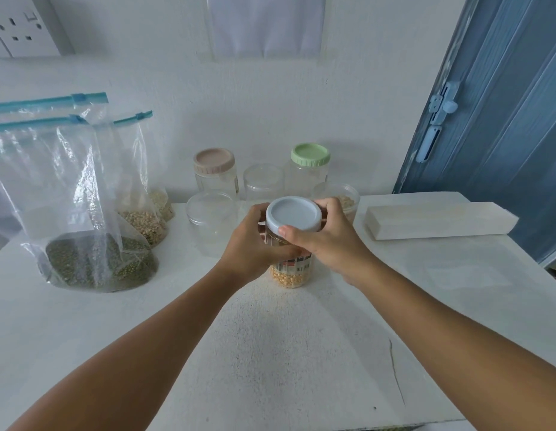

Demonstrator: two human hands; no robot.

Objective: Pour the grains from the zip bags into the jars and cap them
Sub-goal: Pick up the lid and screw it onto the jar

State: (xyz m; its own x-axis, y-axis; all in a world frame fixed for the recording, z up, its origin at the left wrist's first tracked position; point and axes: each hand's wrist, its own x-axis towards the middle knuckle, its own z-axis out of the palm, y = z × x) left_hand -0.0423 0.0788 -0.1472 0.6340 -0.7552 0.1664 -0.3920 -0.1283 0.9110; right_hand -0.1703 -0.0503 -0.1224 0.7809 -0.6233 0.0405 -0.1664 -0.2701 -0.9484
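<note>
A clear jar (290, 276) with yellow corn kernels at its bottom stands on the white table (270, 337) in the middle. My left hand (255, 244) grips the jar's body. My right hand (329, 241) grips the pale blue lid (294, 213) sitting on the jar's mouth, thumb on its near rim. At the left stand zip bags: a big one with green grains (96, 262) and behind it one with beige grains (144, 223).
Behind the held jar are an uncapped clear jar (211, 219), a beige-lidded jar (214, 172), another uncapped jar (263, 181), a green-lidded jar (309, 169) and a jar holding pale grains (348, 200). A white block (438, 219) lies at the right. A blue door (503, 119) stands beyond.
</note>
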